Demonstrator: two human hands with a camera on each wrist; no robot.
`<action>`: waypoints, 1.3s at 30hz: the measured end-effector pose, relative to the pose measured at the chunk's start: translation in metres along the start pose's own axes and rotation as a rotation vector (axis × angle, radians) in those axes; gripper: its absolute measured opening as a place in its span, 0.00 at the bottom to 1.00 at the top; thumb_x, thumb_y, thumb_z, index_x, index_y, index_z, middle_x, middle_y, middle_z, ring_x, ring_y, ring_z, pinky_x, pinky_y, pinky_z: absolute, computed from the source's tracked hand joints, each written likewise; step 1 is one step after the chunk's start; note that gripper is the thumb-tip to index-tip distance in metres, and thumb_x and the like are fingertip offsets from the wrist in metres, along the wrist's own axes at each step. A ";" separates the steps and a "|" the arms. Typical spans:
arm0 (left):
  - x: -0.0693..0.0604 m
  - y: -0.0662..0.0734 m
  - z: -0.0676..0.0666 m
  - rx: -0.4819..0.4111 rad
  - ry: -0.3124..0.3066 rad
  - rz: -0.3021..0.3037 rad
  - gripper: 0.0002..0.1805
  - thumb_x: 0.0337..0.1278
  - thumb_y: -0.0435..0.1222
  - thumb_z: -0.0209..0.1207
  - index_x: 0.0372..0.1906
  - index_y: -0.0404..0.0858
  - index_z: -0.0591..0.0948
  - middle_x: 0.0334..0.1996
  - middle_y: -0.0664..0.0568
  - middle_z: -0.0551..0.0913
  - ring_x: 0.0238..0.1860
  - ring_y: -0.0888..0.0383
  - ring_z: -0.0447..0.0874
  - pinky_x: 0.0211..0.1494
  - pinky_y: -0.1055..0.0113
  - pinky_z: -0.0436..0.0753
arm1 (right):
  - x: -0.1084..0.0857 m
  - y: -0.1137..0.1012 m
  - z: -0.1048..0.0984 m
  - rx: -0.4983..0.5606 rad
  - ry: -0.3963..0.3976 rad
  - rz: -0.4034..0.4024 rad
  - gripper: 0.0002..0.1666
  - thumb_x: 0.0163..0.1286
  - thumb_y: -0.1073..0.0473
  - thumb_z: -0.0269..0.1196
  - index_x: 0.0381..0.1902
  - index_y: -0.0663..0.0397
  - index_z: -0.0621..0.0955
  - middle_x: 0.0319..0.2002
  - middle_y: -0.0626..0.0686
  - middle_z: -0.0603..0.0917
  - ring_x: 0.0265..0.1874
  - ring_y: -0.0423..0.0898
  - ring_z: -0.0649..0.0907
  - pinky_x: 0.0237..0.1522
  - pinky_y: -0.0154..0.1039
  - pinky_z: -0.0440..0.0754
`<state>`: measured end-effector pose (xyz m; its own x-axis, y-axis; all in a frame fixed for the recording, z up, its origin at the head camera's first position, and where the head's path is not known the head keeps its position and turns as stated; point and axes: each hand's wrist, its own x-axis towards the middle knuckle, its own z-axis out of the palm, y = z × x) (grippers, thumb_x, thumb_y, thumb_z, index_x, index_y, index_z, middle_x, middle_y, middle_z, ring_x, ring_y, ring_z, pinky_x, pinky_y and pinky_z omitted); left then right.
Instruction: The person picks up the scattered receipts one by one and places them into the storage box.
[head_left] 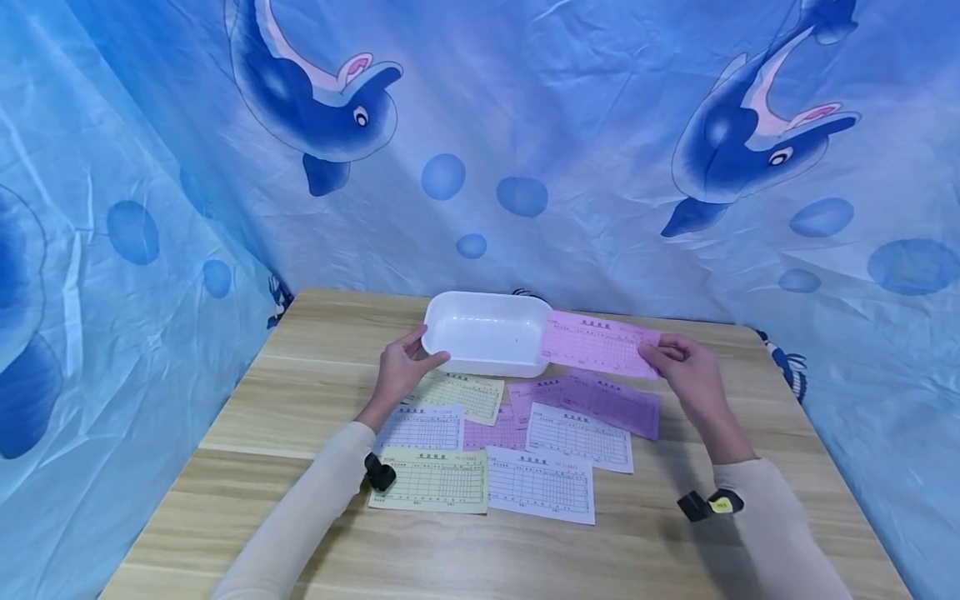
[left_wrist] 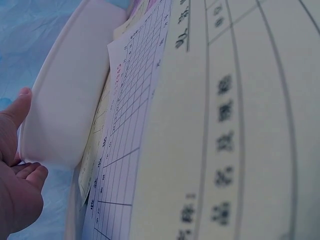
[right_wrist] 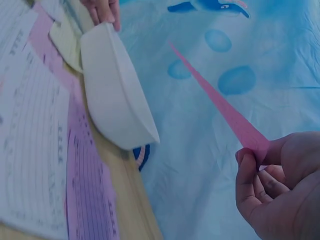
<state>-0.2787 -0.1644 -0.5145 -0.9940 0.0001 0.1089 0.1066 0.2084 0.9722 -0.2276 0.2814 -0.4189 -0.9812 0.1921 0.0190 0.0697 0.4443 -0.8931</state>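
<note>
A white plastic tub [head_left: 487, 333] stands at the back of the table, its inside bare in the head view. My left hand [head_left: 402, 367] grips the tub's left end, thumb at the rim and fingers under it in the left wrist view. My right hand [head_left: 690, 371] pinches the right edge of a pink receipt slip [head_left: 596, 343] between thumb and fingers. That slip is raised off the table, and its left end reaches the tub's right side. In the right wrist view the pink slip [right_wrist: 225, 110] appears almost edge-on, apart from the tub [right_wrist: 115, 90].
In front of the tub lie several overlapping slips: yellow [head_left: 431, 483], white [head_left: 540, 487], pink [head_left: 491, 432] and purple [head_left: 615, 404]. A blue dolphin-print cloth [head_left: 480, 250] hangs behind the wooden table [head_left: 300, 375]. Each wrist wears a small black camera.
</note>
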 end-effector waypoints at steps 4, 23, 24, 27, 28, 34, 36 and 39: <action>0.001 0.000 0.001 -0.006 -0.001 0.002 0.47 0.53 0.46 0.76 0.75 0.35 0.68 0.76 0.42 0.65 0.74 0.47 0.69 0.67 0.65 0.79 | 0.010 -0.009 0.015 0.081 -0.002 0.003 0.26 0.71 0.51 0.69 0.57 0.66 0.80 0.36 0.37 0.86 0.36 0.31 0.84 0.40 0.23 0.86; 0.000 0.000 0.001 -0.005 0.009 0.006 0.47 0.53 0.45 0.76 0.75 0.34 0.68 0.76 0.41 0.65 0.73 0.46 0.70 0.67 0.65 0.79 | 0.060 -0.044 0.092 0.366 -0.046 -0.048 0.18 0.69 0.61 0.71 0.51 0.67 0.83 0.34 0.44 0.88 0.34 0.38 0.87 0.39 0.29 0.89; 0.000 0.000 0.001 -0.004 0.006 0.007 0.48 0.53 0.45 0.76 0.75 0.34 0.67 0.76 0.41 0.65 0.73 0.46 0.70 0.67 0.64 0.79 | 0.063 -0.046 0.096 0.377 -0.049 -0.044 0.18 0.69 0.61 0.71 0.52 0.67 0.83 0.34 0.44 0.88 0.33 0.38 0.87 0.39 0.29 0.90; 0.001 -0.001 0.001 -0.001 0.004 0.010 0.48 0.52 0.45 0.76 0.75 0.33 0.67 0.76 0.41 0.65 0.73 0.45 0.70 0.66 0.64 0.80 | 0.068 -0.050 0.109 0.398 -0.063 -0.030 0.18 0.68 0.63 0.71 0.52 0.68 0.83 0.35 0.46 0.88 0.33 0.39 0.87 0.40 0.31 0.90; 0.001 -0.001 0.002 0.000 0.003 0.013 0.48 0.52 0.45 0.76 0.75 0.33 0.67 0.76 0.41 0.65 0.73 0.45 0.70 0.66 0.65 0.80 | 0.069 -0.052 0.113 0.397 -0.064 -0.024 0.18 0.68 0.63 0.71 0.52 0.68 0.83 0.35 0.48 0.89 0.33 0.39 0.88 0.40 0.32 0.90; 0.001 -0.001 0.002 -0.014 0.005 0.040 0.46 0.53 0.42 0.76 0.74 0.30 0.68 0.75 0.39 0.67 0.72 0.43 0.71 0.64 0.66 0.81 | 0.074 -0.058 0.137 0.265 -0.079 0.007 0.18 0.69 0.60 0.70 0.53 0.65 0.84 0.45 0.60 0.88 0.35 0.40 0.87 0.39 0.30 0.89; 0.001 -0.001 0.002 -0.017 0.006 0.044 0.46 0.53 0.42 0.76 0.74 0.30 0.68 0.74 0.38 0.67 0.71 0.42 0.71 0.63 0.66 0.81 | 0.075 -0.059 0.145 0.216 -0.089 0.016 0.18 0.70 0.59 0.70 0.54 0.64 0.84 0.47 0.61 0.88 0.37 0.42 0.87 0.39 0.31 0.89; 0.000 -0.001 0.002 -0.015 0.009 0.044 0.46 0.53 0.41 0.76 0.74 0.30 0.68 0.74 0.38 0.68 0.71 0.42 0.72 0.63 0.66 0.82 | 0.076 -0.059 0.157 0.174 -0.098 0.033 0.18 0.69 0.58 0.70 0.53 0.62 0.85 0.47 0.61 0.88 0.38 0.46 0.88 0.44 0.39 0.91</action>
<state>-0.2794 -0.1627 -0.5163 -0.9882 0.0004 0.1530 0.1502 0.1941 0.9694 -0.3347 0.1321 -0.4353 -0.9923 0.1140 -0.0480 0.0784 0.2793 -0.9570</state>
